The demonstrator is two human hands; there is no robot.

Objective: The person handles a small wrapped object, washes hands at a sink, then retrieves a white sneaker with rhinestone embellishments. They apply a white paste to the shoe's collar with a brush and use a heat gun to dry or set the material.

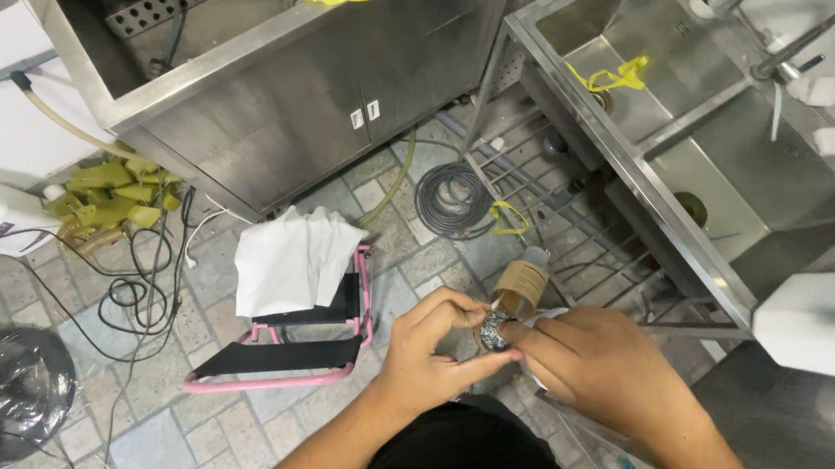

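Pinching a shiny wad [492, 330] between them, both hands, left [433, 350] and right [591, 362], are closed on it above the tiled floor [174, 424]. Judging by that fingertip-only hold, it could slip and drop beside the pink chair [289, 349].

The left hand [433, 350] and the right hand [591, 362] meet in the lower middle, both touching a small crumpled wad [494, 330] between them. Just behind the wad stands a bottle [521, 282] on the floor. Left of the hands lies a folding chair [295, 339], with a cloth [291, 259] on it. Behind the chair is a cabinet [318, 108]. A sink [703, 138] stands at right, a coiled hose [452, 198] under it.
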